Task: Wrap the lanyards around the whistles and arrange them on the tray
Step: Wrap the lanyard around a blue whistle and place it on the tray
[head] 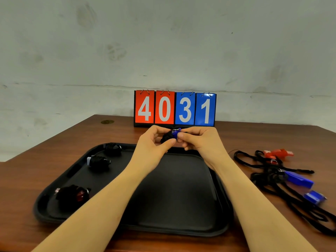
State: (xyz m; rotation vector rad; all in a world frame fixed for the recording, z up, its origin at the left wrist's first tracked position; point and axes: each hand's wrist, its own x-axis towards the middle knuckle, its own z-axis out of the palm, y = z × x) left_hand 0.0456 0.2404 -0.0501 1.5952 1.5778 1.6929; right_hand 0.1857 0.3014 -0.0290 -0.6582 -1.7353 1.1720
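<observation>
Above the far edge of the black tray [181, 188], both hands hold a blue whistle [175, 134] with black lanyard wound round it. My left hand [154, 140] pinches the wrapped bundle from the left. My right hand [198, 140] pinches the whistle's blue end from the right. Three wrapped whistles lie along the tray's left side: one at the far corner [113, 149], one with a white end [99, 161], and a dark red one [72, 195] nearest me.
Right of the tray lies a tangle of black lanyards [269, 177] with a red whistle [278, 154] and two blue whistles [299, 179] [314, 197]. A flip scoreboard [175, 109] reading 4031 stands at the table's back edge against the wall.
</observation>
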